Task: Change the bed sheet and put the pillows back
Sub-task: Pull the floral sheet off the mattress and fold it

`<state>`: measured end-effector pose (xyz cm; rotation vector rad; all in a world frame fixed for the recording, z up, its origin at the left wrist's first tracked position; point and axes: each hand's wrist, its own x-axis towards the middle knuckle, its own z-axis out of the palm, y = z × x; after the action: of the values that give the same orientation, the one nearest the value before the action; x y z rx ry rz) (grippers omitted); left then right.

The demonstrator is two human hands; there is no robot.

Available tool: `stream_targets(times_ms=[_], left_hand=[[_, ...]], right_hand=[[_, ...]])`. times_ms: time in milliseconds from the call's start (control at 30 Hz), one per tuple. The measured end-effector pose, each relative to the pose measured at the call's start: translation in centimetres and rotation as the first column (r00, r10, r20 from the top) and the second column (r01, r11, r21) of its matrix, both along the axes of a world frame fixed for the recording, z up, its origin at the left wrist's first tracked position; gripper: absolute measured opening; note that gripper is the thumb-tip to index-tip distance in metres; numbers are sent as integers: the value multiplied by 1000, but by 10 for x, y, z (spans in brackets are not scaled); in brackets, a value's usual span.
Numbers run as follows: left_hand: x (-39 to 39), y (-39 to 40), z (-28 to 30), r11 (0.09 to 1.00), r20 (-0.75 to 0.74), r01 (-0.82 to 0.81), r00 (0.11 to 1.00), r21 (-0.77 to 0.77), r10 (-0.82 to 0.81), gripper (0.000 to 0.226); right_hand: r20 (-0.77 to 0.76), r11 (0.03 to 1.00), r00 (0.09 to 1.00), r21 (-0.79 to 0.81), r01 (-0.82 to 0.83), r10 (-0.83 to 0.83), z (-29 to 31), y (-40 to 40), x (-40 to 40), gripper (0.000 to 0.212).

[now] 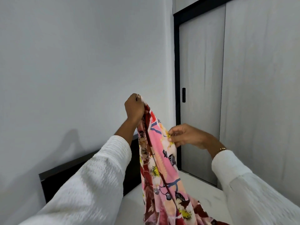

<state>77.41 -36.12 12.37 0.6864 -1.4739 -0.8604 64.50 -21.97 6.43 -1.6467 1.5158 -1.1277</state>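
Note:
A pink, red and white floral bed sheet (162,168) hangs bunched in front of me, trailing down onto the white mattress (209,198). My left hand (134,108) is raised and clenched on the sheet's top end. Lower and to the right, my right hand (185,135) pinches the sheet's edge between thumb and fingers. Both arms wear white textured sleeves. No pillows are in view.
A dark headboard (68,174) runs along the grey wall behind the bed. A grey sliding door (201,95) with a black frame and a small black handle stands at the right, close to the bed's far corner.

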Motion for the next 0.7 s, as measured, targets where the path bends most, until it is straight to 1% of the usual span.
stream_targets(times_ms=[67,100,133,167,200,233,267,300,333,367,400,433,467,533,600,700], left_hand=[[-3,3,-4,999,36,-27,999,-37,28,34],[-4,4,-6,997,47,-41,998,-61,44,33],[-4,2,-8,996,46,-62,997,-71,65,31],[-2,0,-8,994,40,-82,996,-66,85,29],[-1,-7,-9,992,33,-109,993,-58,111,28],[2,-12,-10,990,20,-129,991,-48,130,27],[3,-21,-11,989,16,-143,989,-42,144,27],[6,-23,-11,987,27,-156,987,-47,158,26],[8,-26,-12,982,46,-179,982,-57,182,25],[9,-28,-12,977,54,-204,977,-65,207,23],[11,-29,-13,971,54,-228,971,-70,231,23],[12,-29,-13,965,62,-252,965,-72,256,22],[13,-29,-14,957,77,-279,955,-85,285,23],[11,-31,-18,948,92,-291,948,-131,303,25],[6,-36,-21,960,103,-245,960,-136,260,25],[-2,-49,-24,984,129,-155,978,-83,165,26]], right_hand=[[15,997,998,36,-68,67,-13,-3,15,11],[14,996,997,29,-81,80,-18,-5,20,14],[27,997,997,2,-76,76,-21,-7,23,16],[58,999,998,-40,-33,35,-24,-10,24,17],[105,993,993,-101,57,-46,-25,-13,22,18],[146,966,975,-177,191,-166,-27,-17,19,18],[172,902,936,-263,343,-306,-28,-22,15,17],[174,806,878,-348,478,-446,-28,-27,12,16],[154,729,831,-414,546,-535,-28,-31,12,14],[91,711,820,-451,540,-565,-28,-35,14,10],[-14,757,843,-447,476,-538,-28,-38,17,5],[-126,833,872,-388,395,-472,-29,-41,20,7],[-214,897,892,-296,328,-397,-29,-44,21,14],[-322,957,903,-135,255,-286,-24,-46,18,20],[-387,958,879,-54,281,-280,-25,-50,9,18],[-350,895,842,25,446,-410,-28,-64,-6,15]])
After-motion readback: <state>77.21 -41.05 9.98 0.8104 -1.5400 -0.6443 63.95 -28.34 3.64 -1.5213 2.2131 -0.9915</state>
